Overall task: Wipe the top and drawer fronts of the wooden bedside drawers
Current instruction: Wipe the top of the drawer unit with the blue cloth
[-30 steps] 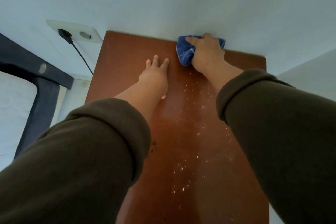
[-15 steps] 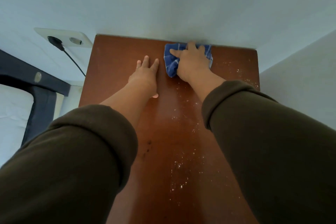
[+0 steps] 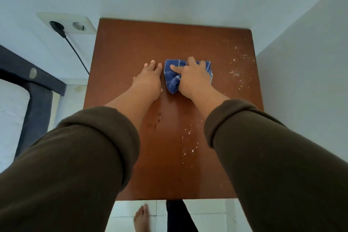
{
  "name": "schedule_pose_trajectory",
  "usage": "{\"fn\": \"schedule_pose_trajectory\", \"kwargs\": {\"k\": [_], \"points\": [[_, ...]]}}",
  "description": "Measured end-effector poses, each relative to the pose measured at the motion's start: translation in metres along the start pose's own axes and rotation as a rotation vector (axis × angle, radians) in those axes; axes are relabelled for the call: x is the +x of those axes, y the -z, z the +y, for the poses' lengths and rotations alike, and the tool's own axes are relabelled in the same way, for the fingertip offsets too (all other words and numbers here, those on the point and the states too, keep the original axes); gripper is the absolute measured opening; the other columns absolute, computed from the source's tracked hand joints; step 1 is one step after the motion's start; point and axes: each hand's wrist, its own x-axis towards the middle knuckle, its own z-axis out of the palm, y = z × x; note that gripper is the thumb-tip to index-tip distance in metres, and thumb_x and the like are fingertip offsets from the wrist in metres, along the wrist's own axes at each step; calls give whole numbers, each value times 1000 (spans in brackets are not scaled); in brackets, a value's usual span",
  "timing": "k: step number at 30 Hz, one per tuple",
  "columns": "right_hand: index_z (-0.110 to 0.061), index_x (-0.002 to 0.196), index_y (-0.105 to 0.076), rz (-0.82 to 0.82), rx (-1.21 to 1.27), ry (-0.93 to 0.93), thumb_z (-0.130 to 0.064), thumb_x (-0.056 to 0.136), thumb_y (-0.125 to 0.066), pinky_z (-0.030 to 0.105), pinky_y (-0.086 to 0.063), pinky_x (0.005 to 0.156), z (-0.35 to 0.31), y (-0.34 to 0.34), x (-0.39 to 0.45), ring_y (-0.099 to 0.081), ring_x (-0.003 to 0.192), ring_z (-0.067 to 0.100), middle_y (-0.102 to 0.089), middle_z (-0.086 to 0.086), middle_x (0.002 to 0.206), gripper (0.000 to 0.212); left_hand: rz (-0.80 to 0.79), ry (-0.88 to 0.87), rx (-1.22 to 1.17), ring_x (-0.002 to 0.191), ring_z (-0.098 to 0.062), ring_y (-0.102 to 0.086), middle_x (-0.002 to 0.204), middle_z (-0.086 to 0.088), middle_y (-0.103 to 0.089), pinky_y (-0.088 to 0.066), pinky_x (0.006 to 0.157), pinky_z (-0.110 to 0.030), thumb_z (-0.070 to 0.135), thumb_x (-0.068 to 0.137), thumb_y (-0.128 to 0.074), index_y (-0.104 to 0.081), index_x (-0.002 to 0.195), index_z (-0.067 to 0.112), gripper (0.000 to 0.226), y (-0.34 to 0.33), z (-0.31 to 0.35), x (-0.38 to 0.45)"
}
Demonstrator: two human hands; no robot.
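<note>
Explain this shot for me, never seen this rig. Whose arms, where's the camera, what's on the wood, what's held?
There is no machine here: a person wears a single wide-angle camera on the head, looking forward and down, so both arms reach in from the bottom of the picture in dark brown sleeves.

The brown surface is the top of the wooden bedside drawers, pushed into a wall corner. The right hand presses a bunched blue cloth onto it. The left hand holds nothing; it lies flat on the wood just beside the cloth.

Pale crumbs are scattered near the right edge, and more crumbs lie nearer the front, beside the right sleeve. A few dark specks sit near the left forearm.

At the left are a wall socket with a black plug and a dark bed frame.
</note>
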Motion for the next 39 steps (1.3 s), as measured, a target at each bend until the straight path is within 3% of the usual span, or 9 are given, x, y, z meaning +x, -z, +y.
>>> {"fn": "schedule_pose_trajectory", "kwargs": {"k": [5,11,17,27,34,36,39], "points": [[-43,146,-29,19,-18,-10,-27,96,-49,45,-41,104,-4,-18,-27,-25,132,37,-28,5,143,56,17,-33,17,148,-21,3,160,1,10,-21,117,-47,16,95,-56,0,153,21,81,-19,-5,-22],[-44,145,-29,15,-15,-6,-26,97,-45,41,-43,99,-7,-40,-67,-29,126,36,-33,4,137,54,48,-91,107,148,-21,0,160,0,9,-23,118,-41,2,95,-48,0,153,19,77,-30,-15,-40],[-44,146,-27,34,2,-32,-23,98,-45,39,-43,97,-11,-64,-124,-31,125,34,-32,5,138,56,48,-131,161,148,-22,-6,161,-4,2,-21,118,-36,14,94,-56,-4,153,15,79,-43,-17,-69],[-43,145,-31,40,44,-67,-26,98,-46,40,-48,94,-18,-104,-216,-31,128,33,-31,4,143,51,73,-146,248,146,-28,-11,161,-5,-1,-21,117,-39,23,95,-57,-6,154,14,78,-56,-16,-93],[-41,146,-29,7,64,-94,-27,96,-49,42,-48,95,-23,-124,-258,-33,127,32,-31,5,146,55,88,-114,266,146,-28,-12,161,-6,0,-24,115,-42,12,99,-47,-5,153,14,69,-69,-16,-90],[-37,144,-37,57,120,-102,-23,94,-53,46,-49,92,-22,-134,-271,-36,126,36,-37,8,145,54,86,-112,263,146,-27,-11,161,-5,0,-24,115,-42,12,98,-49,-4,153,14,71,-71,-15,-94],[-26,129,-60,186,210,-94,-13,80,-70,48,-55,72,-23,-146,-288,-52,110,45,-58,18,127,52,75,-115,271,146,-27,-11,161,-6,0,-24,115,-41,14,96,-53,-4,154,13,76,-73,-14,-99]]}}
